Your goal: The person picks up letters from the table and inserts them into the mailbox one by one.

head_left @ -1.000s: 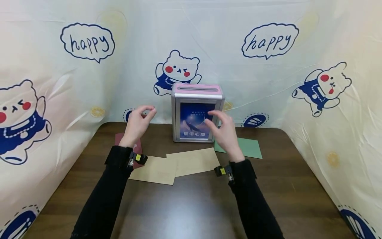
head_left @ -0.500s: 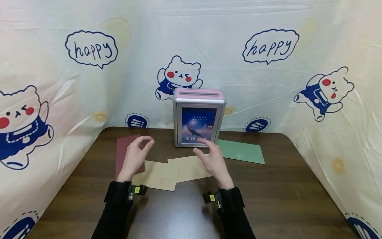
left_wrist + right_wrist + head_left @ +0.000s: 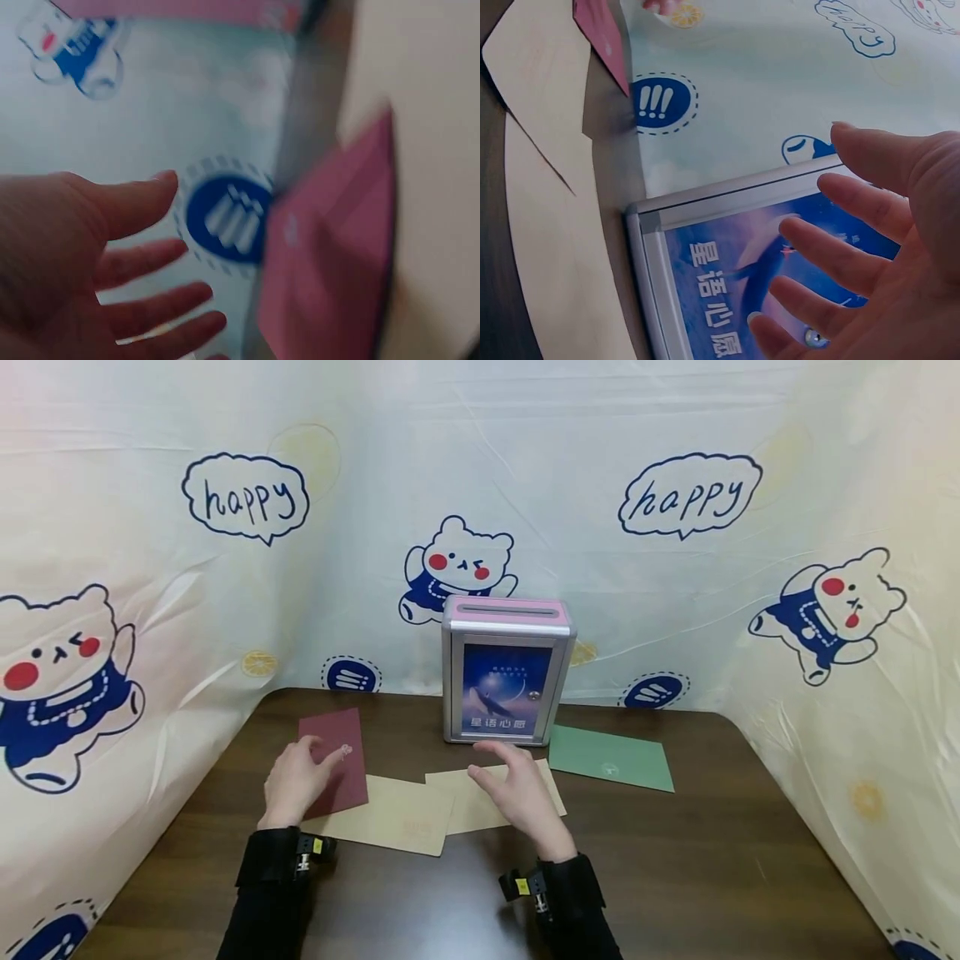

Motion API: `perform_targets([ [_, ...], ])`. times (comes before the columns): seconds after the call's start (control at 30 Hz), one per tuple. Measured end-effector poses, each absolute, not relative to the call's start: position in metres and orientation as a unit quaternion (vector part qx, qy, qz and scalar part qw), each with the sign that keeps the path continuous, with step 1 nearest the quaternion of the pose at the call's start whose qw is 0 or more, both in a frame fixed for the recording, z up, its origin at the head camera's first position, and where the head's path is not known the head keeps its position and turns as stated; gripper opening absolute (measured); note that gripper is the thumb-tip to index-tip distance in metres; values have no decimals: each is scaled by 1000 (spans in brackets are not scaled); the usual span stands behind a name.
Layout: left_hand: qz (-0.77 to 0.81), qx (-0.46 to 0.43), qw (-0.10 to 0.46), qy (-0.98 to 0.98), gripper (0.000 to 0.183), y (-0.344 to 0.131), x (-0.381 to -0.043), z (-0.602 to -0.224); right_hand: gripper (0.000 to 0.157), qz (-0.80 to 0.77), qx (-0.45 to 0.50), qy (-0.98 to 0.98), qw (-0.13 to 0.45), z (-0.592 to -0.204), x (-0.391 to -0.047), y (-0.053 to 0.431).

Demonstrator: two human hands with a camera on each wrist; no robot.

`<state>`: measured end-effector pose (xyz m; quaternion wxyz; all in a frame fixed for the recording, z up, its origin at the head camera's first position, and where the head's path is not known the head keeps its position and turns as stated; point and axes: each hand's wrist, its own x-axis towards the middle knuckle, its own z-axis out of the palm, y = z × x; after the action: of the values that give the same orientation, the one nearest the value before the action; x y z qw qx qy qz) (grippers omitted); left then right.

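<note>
My left hand [image 3: 291, 783] is over the left part of a dark red envelope [image 3: 348, 777], its fingers loosely spread. In the left wrist view, a gap shows between those fingers and the red envelope [image 3: 330, 259]. My right hand [image 3: 525, 802] hovers above the right-hand cream envelope [image 3: 467, 802], fingers relaxed and apart, holding nothing. The left-hand cream envelope [image 3: 390, 818] overlaps its neighbour, and its upper left corner meets the red one. Behind my right hand stands a silver box [image 3: 452, 693] with a slot in its pink top.
A green envelope [image 3: 618, 756] lies right of the box on the dark wooden table [image 3: 712, 860]. A printed cloth [image 3: 570, 485] with bears and "happy" bubbles hangs at the back and both sides.
Both hands have come down from in front of the box. My left hand has moved left to the red envelope and its fingers have parted. The head view has tilted up slightly.
</note>
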<state>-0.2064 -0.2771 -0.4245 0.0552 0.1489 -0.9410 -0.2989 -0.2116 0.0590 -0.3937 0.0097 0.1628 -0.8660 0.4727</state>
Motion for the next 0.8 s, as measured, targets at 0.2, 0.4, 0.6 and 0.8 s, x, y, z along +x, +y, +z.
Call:
perform_targets([
  [0.2,-245,199,14,-949,72,-293,-203,-438,38,475,157,-866,-4,-397,-211,58],
  [0.4,-218,209,-29,-953,76,-299,-200,-445,39,473,162,-866,-13,-398,-210,55],
  [0.6,-221,208,-61,-951,77,-300,-201,-443,37,464,176,-868,-6,-400,-210,53],
  [0.8,-240,216,-87,-942,79,-304,-206,-439,37,457,190,-869,3,-400,-211,51],
])
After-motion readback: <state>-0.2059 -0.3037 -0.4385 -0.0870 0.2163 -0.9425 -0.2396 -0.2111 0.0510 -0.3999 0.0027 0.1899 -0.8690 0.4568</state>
